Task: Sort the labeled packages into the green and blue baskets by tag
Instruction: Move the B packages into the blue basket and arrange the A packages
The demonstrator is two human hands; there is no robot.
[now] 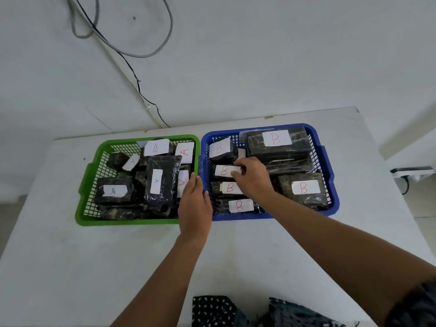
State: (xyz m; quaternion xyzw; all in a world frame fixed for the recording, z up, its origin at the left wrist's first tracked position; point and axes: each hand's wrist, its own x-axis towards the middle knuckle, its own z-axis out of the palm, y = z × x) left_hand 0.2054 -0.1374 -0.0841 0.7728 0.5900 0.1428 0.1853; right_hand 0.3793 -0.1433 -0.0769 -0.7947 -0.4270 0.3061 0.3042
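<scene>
Head view: right hand (253, 177) is pinching a B package (224, 172) in blue basket (329, 161), its long axis lying left-right under the fingertips. Left hand (194, 204), fingers straight, is resting between blue and green basket (87, 185).

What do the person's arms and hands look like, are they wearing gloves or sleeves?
No gloves: the left hand and right hand are bare, with no rings, watch or bracelets visible. Both forearms are uncovered as well. A dark patterned sleeve shows only at the right arm's upper end, at the picture's bottom corner.
</scene>
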